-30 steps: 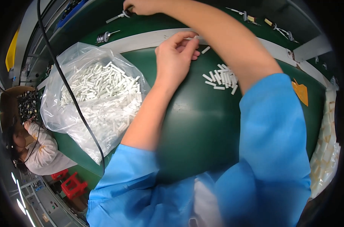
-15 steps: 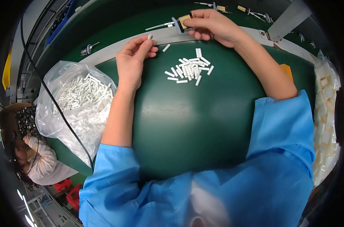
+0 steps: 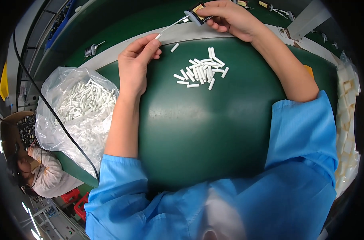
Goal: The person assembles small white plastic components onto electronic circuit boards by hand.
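Observation:
Between thumb and fingertips my left hand (image 3: 138, 56) pinches a small white tube (image 3: 159, 36). My right hand (image 3: 232, 18) grips a small coil-like part (image 3: 196, 15) with a yellow-and-black body, a grey round flange and a thin pale lead (image 3: 174, 26). The tip of that lead meets the upper end of the tube; how far inside it sits, I cannot tell. A loose pile of white tubes (image 3: 202, 70) lies on the green mat, and one single tube (image 3: 174, 47) rests apart from it, close to my left hand.
A clear plastic bag (image 3: 86, 104) full of white tubes stands at the left, with a black cable (image 3: 56, 114) crossing it. Similar parts (image 3: 92, 49) lie beyond the pale curved edge (image 3: 182, 35). Another bag (image 3: 347, 120) is at the right. A co-worker (image 3: 50, 172) sits lower left.
The coil-like part has tilted, and its lead now points down to the tube in my left hand, where before they were apart. My left hand has shifted slightly left.

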Tool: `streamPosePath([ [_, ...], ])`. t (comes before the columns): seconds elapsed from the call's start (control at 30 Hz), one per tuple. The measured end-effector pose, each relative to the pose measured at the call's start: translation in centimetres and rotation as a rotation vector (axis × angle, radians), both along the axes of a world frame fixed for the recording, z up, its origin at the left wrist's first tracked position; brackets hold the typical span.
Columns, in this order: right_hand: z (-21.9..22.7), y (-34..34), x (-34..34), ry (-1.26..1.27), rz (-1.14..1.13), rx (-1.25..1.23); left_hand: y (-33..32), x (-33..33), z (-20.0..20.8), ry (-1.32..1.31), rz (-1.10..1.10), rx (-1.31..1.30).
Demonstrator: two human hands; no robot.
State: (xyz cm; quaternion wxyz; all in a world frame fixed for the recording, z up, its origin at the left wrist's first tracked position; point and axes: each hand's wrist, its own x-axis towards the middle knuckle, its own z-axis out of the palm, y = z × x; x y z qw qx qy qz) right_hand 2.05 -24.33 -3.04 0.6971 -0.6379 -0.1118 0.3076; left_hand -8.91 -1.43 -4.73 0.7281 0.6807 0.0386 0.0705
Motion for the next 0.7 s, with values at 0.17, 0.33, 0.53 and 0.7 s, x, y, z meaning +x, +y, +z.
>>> streamPosePath([
  [0.17,0.1,-0.2,-0.1,-0.016,0.042,-0.017,-0.1,0.2,-0.1,-0.020,-0.013,0.014],
  [0.33,-0.7,1.2,-1.3,-0.253,0.047,-0.188,-0.5,-0.1,-0.2,-0.057,-0.010,0.053],
  [0.53,0.1,2.0,-2.6,-0.062,0.022,-0.130,-1.1,-0.7,-0.1,-0.177,0.043,0.231],
  [0.7,-0.3,1.8,-2.4,-0.178,0.085,-0.171,-1.4,-0.7,-0.1,-0.228,0.108,0.346],
])
